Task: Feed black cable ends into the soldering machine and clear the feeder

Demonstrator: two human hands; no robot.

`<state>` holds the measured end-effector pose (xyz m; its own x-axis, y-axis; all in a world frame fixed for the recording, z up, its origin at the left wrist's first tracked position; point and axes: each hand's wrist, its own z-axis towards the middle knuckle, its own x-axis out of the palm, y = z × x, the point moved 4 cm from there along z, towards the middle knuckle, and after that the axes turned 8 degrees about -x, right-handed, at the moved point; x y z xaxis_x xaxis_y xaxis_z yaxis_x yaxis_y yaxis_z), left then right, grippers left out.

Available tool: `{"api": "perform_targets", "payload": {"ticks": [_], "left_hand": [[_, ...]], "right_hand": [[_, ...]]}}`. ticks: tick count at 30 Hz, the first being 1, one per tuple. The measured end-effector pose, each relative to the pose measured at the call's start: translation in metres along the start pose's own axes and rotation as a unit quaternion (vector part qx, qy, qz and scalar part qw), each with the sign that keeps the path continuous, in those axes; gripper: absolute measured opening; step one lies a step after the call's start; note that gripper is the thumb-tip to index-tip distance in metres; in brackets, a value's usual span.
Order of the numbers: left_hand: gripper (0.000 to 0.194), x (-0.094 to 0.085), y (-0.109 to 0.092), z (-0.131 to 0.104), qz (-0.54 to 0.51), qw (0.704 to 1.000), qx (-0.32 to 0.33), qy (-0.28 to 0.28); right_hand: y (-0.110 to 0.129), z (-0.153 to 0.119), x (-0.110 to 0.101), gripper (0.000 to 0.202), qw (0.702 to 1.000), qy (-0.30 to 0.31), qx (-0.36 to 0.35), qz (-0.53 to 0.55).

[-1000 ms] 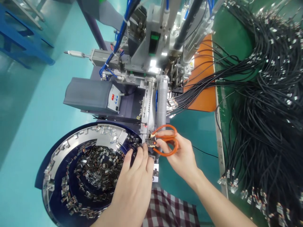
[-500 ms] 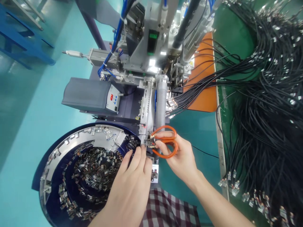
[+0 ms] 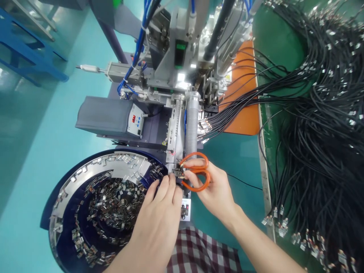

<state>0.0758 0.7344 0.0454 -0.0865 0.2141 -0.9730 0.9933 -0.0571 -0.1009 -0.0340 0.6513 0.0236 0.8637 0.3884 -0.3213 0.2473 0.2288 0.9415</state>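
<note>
Orange-handled scissors (image 3: 205, 175) are in my right hand (image 3: 217, 189), with its fingers around the handle loops. Their blades point left, toward the end of a narrow metal feed track (image 3: 175, 140), close to my left fingertips. My left hand (image 3: 159, 216) lies palm down between the track end and a round feeder bowl (image 3: 55, 220). Its fingers are stretched forward and slightly apart, the tips touching the track end. Small metal connector shells (image 3: 119, 201) fill the bowl's middle and line its spiral ledge. What the blade tips touch is too small to make out.
A machine (image 3: 170, 72) with blue air hoses stands ahead. Left of the track is a grey control box (image 3: 108, 115); right of it, a ribbed grey hose (image 3: 192, 129). Black cables (image 3: 241, 102) run over an orange board (image 3: 244, 121) to a large pile (image 3: 327, 151) on a green table.
Both hands stay almost in place. The scissors have shifted very slightly left and down in view, and the camera view has moved a little.
</note>
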Motion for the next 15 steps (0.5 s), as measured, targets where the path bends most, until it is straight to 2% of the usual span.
{"api": "perform_targets", "payload": {"ticks": [11,15], "left_hand": [[0.044,-0.009,-0.004,0.007,0.027,0.999,0.032,-0.033],[0.045,-0.012,-0.001,0.009,0.024,0.999,0.031,-0.018]], "right_hand": [[-0.002,0.001,-0.001,0.011,1.000,-0.014,-0.005,-0.001],[0.000,0.002,-0.001,0.011,0.999,-0.017,-0.033,-0.004]]}}
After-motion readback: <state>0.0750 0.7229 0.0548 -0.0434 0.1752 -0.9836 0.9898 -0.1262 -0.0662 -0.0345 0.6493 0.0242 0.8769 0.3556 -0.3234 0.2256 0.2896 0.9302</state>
